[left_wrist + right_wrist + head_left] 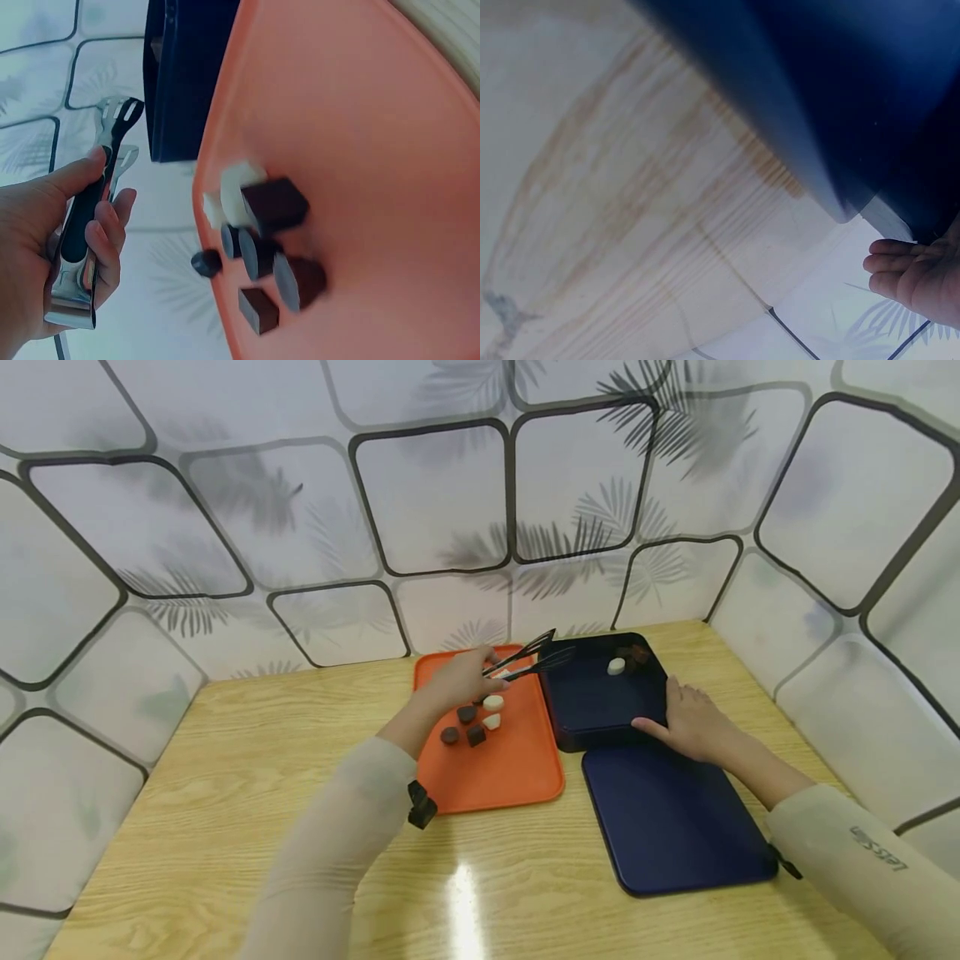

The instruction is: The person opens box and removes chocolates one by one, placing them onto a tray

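Note:
My left hand (459, 679) grips a pair of metal tongs (76, 234) with dark handle inlays. In the head view the tongs' slotted tips are apart and point right, towards the dark blue box (592, 732); nothing shows between them. Below this hand lies an orange tray (495, 777) with several chocolates (476, 736), dark brown and white. Inside the box, near its back right, sit a white chocolate (616, 666) and some brown pieces (639, 654). My right hand (693, 722) rests at the box's front right corner, thumb on the front rim, fingers along the right side.
A dark blue lid (678, 827) lies flat on the wooden table (225, 793) in front of the box. Patterned fabric walls (442, 502) rise behind the table and at both sides. The tray stands close against the box's left side.

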The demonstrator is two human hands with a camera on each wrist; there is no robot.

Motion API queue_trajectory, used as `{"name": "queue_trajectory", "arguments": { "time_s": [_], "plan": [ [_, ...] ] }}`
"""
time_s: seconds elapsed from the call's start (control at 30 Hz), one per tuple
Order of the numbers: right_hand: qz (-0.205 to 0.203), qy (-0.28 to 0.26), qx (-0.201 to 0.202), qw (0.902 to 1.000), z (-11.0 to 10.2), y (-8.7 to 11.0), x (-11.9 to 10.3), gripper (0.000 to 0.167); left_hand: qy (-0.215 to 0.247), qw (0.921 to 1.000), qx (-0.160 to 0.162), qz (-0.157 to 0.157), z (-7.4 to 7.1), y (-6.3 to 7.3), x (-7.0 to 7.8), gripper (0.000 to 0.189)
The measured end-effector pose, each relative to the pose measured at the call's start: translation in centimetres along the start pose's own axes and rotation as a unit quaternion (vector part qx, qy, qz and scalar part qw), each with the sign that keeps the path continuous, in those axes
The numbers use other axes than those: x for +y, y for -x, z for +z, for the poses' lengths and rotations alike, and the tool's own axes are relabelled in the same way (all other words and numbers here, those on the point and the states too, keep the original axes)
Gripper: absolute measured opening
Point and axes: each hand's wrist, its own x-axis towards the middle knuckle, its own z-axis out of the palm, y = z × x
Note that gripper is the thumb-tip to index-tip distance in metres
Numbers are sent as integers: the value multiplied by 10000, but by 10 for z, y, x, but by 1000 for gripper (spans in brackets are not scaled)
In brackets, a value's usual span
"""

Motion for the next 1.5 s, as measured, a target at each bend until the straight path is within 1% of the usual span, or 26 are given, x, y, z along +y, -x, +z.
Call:
{"name": "queue_trajectory", "arguments": {
  "time_s": [0.17, 0.23, 0.43, 0.53, 0.67, 0.73, 0.9, 1.03, 1.1, 1.2, 1.27, 1.3, 1.37, 1.43, 1.5],
  "plan": [
    [-3, -46, -35, 10000, 2, 1, 1, 101, 36, 9998, -180, 64, 9, -9, 14, 50],
    [-6, -122, -49, 9999, 2, 2, 1, 100, -40, 9997, -230, 124, 13, -12, 21, 51],
    [27, -458, -175, 9988, 3, 2, 0, 101, -109, 9995, -295, 86, 27, -22, 40, 52],
    [20, -536, -185, 9984, 3, 2, 1, 101, -213, 9995, -212, 60, 36, -28, 48, 51],
    [10, -500, -130, 9987, 3, 3, 1, 101, -555, 9985, -3, -31, 47, -36, 56, 50],
    [7, -458, -103, 9989, 3, 3, 2, 101, -698, 9975, 49, -72, 51, -39, 59, 50],
    [-2, -417, -70, 9991, 3, 2, 2, 100, -981, 9952, 47, 18, 57, -45, 68, 50],
    [57, -378, -113, 9992, 3, 2, 2, 101, -1244, 9921, 172, 46, 62, -48, 74, 47],
    [79, -364, -136, 9992, 2, 1, 1, 102, -1192, 9927, 200, 17, 64, -48, 77, 43],
    [83, -394, -167, 9990, 2, 1, 0, 102, -972, 9952, 113, -72, 67, -49, 81, 32],
    [76, -420, -194, 9989, 1, 2, 0, 102, -903, 9957, 118, -146, 70, -50, 83, 28],
    [78, -436, -208, 9988, 1, 2, 0, 102, -927, 9954, 139, -175, 72, -50, 84, 28],
    [84, -456, -230, 9987, 1, 2, 0, 102, -1130, 9929, 255, -253, 74, -50, 87, 29],
    [91, -452, -238, 9987, 1, 3, 0, 102, -1332, 9897, 399, -348, 77, -51, 90, 27],
    [88, -437, -217, 9988, 0, 3, 1, 102, -1414, 9875, 510, -471, 79, -52, 94, 24]
  ]
}}
